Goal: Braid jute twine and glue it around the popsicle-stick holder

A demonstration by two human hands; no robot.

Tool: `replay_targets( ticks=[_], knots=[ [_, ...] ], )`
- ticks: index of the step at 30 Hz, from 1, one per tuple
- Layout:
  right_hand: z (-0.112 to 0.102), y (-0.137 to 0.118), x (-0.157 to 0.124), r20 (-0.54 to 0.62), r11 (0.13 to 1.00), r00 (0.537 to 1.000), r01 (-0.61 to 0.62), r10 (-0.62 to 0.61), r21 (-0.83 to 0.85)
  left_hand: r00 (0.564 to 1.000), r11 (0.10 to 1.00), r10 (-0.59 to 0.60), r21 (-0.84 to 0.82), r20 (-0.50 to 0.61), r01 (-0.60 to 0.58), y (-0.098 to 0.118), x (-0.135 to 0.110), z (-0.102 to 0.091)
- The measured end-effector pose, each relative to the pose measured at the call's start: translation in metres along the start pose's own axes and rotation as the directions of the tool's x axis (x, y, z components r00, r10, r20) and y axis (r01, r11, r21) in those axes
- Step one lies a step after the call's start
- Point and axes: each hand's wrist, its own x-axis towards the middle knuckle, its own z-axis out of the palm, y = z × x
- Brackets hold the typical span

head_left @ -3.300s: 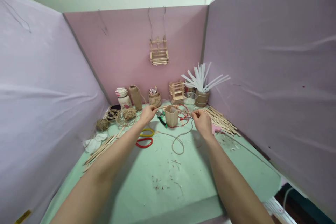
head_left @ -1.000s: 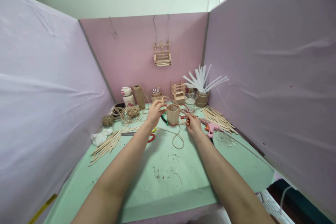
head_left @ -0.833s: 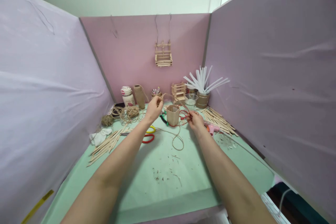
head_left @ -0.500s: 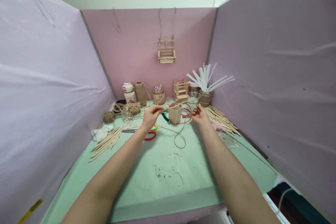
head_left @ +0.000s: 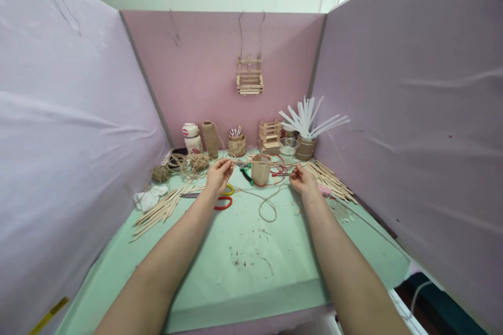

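Note:
My left hand (head_left: pixel 218 174) and my right hand (head_left: pixel 302 179) are both closed in a pinch on a length of jute twine (head_left: pixel 268 204). The twine runs taut between them, just above a small cup made of wooden sticks (head_left: pixel 260 169) that stands on the green table (head_left: pixel 243 267). The loose end of the twine loops down on the table in front of the cup. My left hand is to the cup's left, my right hand to its right.
Scissors with red and yellow handles (head_left: pixel 222 201) lie near my left hand. Craft sticks (head_left: pixel 159 211) lie at the left and more (head_left: pixel 330 180) at the right. Twine coils (head_left: pixel 191 162), jars, a stick crate (head_left: pixel 269 136) and white straws (head_left: pixel 308 120) line the back. Purple panels wall three sides.
My hands moved apart and down from a raised position, and the twine between them now runs straight across the top of the stick cup.

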Motion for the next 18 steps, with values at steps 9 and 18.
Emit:
replay_targets(
  ticks=[9, 18],
  knots=[
    [0.015, 0.009, -0.024, 0.031, 0.989, 0.991, 0.13, -0.132, 0.07, 0.988, 0.949, -0.151, -0.284, -0.042, 0.133, 0.008, 0.005, 0.0],
    [0.031, 0.045, -0.008, 0.039, 0.938, 0.981, 0.195, -0.192, -0.287, 0.977, 0.979, -0.186, 0.07, -0.103, 0.193, -0.014, 0.016, 0.018]
  ],
)
